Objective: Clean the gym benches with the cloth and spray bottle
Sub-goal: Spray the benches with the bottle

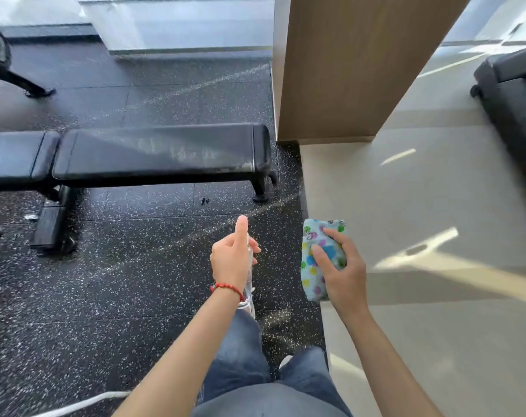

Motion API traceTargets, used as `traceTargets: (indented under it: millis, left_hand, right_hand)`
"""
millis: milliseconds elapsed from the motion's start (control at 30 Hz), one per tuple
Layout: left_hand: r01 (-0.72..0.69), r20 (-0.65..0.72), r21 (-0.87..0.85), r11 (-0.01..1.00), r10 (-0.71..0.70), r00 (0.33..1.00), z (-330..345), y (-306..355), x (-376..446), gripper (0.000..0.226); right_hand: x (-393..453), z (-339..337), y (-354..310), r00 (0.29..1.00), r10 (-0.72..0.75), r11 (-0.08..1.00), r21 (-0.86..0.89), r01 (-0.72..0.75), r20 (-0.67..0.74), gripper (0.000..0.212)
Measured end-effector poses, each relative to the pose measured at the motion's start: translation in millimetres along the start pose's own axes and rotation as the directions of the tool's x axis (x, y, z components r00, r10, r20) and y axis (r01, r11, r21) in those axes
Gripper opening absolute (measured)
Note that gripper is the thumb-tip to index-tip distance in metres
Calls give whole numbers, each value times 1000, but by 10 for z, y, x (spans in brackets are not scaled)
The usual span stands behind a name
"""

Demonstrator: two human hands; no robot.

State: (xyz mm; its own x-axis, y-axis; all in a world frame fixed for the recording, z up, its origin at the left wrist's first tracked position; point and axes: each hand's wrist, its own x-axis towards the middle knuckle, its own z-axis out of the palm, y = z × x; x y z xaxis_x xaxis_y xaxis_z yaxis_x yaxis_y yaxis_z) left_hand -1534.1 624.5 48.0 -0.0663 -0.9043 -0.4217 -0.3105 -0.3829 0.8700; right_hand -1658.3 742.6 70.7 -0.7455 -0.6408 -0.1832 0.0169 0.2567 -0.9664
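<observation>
A black padded gym bench stands across the speckled rubber floor, ahead and to the left of me. My left hand grips a clear spray bottle, index finger stretched over its top; the hand hides most of the bottle. My right hand holds a folded light-blue cloth with coloured paw prints, fingers curled round it. Both hands hover over the floor, well short of the bench.
A wood-panelled pillar rises just right of the bench's end. Beige tile floor lies to the right, with a black machine at the far right. Another machine's leg stands far left. Glass wall behind.
</observation>
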Motion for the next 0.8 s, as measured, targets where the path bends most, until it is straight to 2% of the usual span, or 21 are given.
traceTargets:
  millis: [333,500,800]
  left_hand:
    - [62,-35,57,996,-60,998,-127,638,1594,65]
    - [165,-40,37,986,-164,986,57,831,2128,64]
    - [262,-67,95,960,-256,964,569,1097,2824,66]
  right_hand:
    - [1324,1116,-494,1000,-4,1000,-15,4,6,31]
    - [1761,1347,-532,999,15,999,-33,-13,35,30]
    - [2728,1613,-483,990,92,995,-53,-87,102,27]
